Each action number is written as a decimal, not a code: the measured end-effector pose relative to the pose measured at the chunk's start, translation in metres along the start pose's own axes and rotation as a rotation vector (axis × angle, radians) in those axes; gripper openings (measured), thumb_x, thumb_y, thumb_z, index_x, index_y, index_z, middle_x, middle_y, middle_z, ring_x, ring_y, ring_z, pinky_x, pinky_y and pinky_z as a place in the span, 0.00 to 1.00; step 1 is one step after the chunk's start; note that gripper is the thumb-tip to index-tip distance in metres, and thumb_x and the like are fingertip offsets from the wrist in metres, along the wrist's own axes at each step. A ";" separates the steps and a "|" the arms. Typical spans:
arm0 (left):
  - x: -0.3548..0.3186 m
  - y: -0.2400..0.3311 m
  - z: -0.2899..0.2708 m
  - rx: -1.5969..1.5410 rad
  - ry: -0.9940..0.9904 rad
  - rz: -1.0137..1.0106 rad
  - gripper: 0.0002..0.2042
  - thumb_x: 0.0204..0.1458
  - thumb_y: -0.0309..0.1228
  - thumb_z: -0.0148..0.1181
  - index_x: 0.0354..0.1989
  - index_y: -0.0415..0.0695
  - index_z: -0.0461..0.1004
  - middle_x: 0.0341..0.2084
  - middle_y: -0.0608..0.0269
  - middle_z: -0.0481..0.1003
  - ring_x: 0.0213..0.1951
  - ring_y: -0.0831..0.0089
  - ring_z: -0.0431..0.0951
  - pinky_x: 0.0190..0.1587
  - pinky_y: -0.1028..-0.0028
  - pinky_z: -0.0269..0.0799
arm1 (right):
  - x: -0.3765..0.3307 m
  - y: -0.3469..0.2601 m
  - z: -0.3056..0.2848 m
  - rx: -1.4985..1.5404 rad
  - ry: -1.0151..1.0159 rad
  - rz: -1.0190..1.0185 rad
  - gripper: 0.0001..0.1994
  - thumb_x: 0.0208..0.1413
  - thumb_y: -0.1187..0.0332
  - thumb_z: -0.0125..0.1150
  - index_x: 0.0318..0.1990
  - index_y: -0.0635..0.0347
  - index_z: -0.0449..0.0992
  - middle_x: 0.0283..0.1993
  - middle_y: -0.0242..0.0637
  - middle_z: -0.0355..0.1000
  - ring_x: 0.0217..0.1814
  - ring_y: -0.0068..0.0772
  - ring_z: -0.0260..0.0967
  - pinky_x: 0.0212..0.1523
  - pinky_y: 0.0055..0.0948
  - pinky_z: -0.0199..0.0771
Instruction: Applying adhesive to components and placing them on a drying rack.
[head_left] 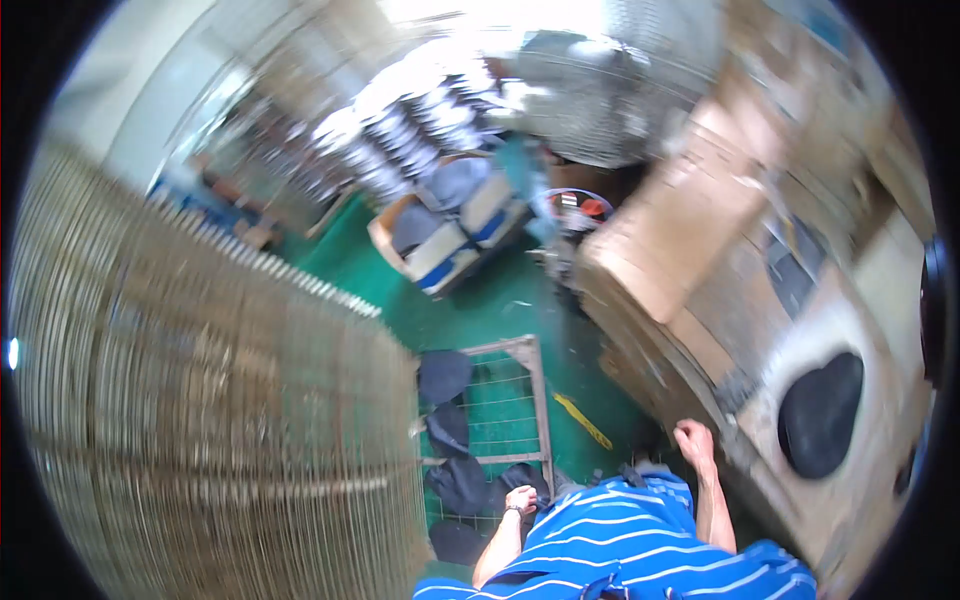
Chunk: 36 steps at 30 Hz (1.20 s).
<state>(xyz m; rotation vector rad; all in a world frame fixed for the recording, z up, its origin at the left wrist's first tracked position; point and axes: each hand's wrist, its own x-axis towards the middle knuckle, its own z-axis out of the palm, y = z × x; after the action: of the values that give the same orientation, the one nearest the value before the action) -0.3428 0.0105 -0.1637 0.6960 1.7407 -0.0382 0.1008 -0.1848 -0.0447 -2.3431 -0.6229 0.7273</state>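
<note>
- Green floor [400, 310] runs through a cluttered workroom, with much of the background smeared by blur.
- Toward the back, tall stacks of shiny white, disc-like things [410, 135] rise behind open brown, white and blue cardboard cartons [440, 255] holding dark grey rounded pieces [458, 182].
- Along the person's left stands a large, dense bank of brownish, closely ranked wire-like bars [230, 390], blurred.
- Just beside it, low down, is a pale metal-framed wire-grid rack [541, 395]; several black, rounded, soft-looking pieces [460, 485] are spread over its grid, mostly down its left side.
- Close to the rack's near right corner is the left hand [522, 498], a dark band round its wrist, right by one of those black pieces; whether it touches the piece, and whether its fingers are apart or together, I cannot tell.
- Near the edge of a cardboard-strewn worktable [885, 390] hangs the right hand [694, 442], fingers bent inward, nothing visible in it; how tightly they close, I cannot tell.
- On that worktable lie a single black, smooth, oval-like pad [822, 415] and, farther back, a large brown cardboard box [680, 220].
- Between rack and worktable, a narrow yellow strip [582, 420] lies on the floor.
</note>
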 end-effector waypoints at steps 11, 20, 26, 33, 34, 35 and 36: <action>0.044 0.048 0.007 0.282 -0.306 0.181 0.20 0.58 0.30 0.67 0.59 0.44 0.74 0.40 0.56 0.82 0.38 0.61 0.83 0.40 0.61 0.83 | -0.029 0.061 -0.008 0.149 0.298 0.380 0.14 0.57 0.60 0.59 0.42 0.57 0.85 0.42 0.50 0.81 0.47 0.56 0.79 0.48 0.49 0.80; 0.037 0.114 0.054 0.288 -0.312 0.152 0.24 0.60 0.32 0.67 0.64 0.44 0.69 0.50 0.53 0.78 0.50 0.52 0.80 0.52 0.52 0.78 | -0.028 0.096 -0.062 0.051 0.687 0.517 0.10 0.58 0.60 0.60 0.35 0.55 0.81 0.35 0.46 0.80 0.40 0.55 0.78 0.39 0.51 0.77; 0.008 0.132 0.087 0.306 -0.367 0.208 0.24 0.63 0.34 0.63 0.66 0.45 0.67 0.51 0.55 0.78 0.52 0.56 0.80 0.52 0.50 0.77 | -0.012 0.143 -0.155 -0.312 1.090 0.562 0.11 0.55 0.62 0.69 0.40 0.59 0.80 0.40 0.45 0.74 0.49 0.51 0.73 0.47 0.46 0.73; 0.013 0.105 0.079 0.307 -0.356 0.155 0.23 0.62 0.33 0.64 0.65 0.44 0.68 0.48 0.54 0.79 0.49 0.57 0.81 0.47 0.54 0.81 | -0.007 0.175 -0.216 -0.345 0.806 0.793 0.14 0.54 0.58 0.71 0.44 0.52 0.84 0.43 0.46 0.80 0.50 0.52 0.77 0.49 0.47 0.77; 0.014 0.102 0.073 0.305 -0.375 0.162 0.24 0.61 0.32 0.64 0.65 0.44 0.68 0.49 0.54 0.79 0.48 0.57 0.82 0.46 0.55 0.81 | -0.005 0.178 -0.228 -0.241 0.706 0.861 0.14 0.53 0.58 0.71 0.43 0.52 0.85 0.42 0.47 0.82 0.49 0.53 0.79 0.50 0.48 0.78; 0.016 0.099 0.073 0.302 -0.358 0.164 0.23 0.61 0.32 0.65 0.64 0.44 0.68 0.49 0.54 0.79 0.48 0.58 0.82 0.46 0.56 0.82 | -0.004 0.180 -0.243 -0.278 0.649 0.879 0.13 0.51 0.59 0.72 0.43 0.51 0.86 0.41 0.49 0.83 0.48 0.54 0.81 0.49 0.50 0.80; 0.015 0.099 0.071 0.300 -0.338 0.165 0.23 0.61 0.32 0.65 0.64 0.44 0.69 0.48 0.54 0.80 0.47 0.59 0.83 0.45 0.57 0.82 | 0.000 0.179 -0.258 -0.329 0.640 0.846 0.11 0.52 0.62 0.68 0.40 0.56 0.86 0.40 0.52 0.82 0.47 0.55 0.81 0.49 0.51 0.80</action>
<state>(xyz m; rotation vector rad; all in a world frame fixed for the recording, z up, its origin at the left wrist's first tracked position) -0.2360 0.0708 -0.1656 0.9899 1.3617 -0.2921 0.3067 -0.4155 0.0094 -2.9172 0.6092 0.1457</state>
